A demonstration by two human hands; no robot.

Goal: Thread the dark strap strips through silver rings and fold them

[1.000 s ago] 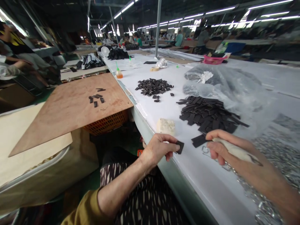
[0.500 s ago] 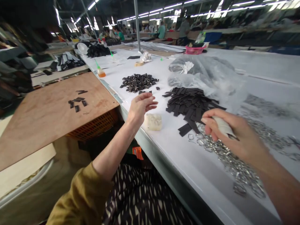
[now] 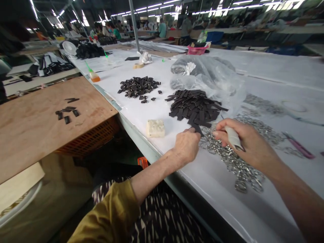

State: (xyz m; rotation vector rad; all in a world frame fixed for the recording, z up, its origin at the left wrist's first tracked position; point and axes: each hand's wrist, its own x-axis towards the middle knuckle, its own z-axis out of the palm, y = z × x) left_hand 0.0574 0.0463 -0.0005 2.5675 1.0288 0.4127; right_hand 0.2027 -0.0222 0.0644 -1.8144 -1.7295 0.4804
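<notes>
My left hand is closed at the near edge of a pile of flat black strips, its fingertips pinching the end of one black strip. My right hand is wrapped round an awl with a white-wrapped handle; a thin metal point shows above the fingers. Beneath and beside the right hand lies a heap of shiny metal rings. A whitish block sits left of my left hand. Farther back is a pile of short black loops with metal rings.
A clear plastic bag lies behind the strips. Pink-handled snips rest at the right. A bottle with orange liquid stands near the table's left edge. A wooden board at the left holds several black pieces. People are in the background.
My left hand has moved right and toward me, from above the white block to the black strips, and its fingers have closed. The right hand still grips the awl. The view has shifted right.
</notes>
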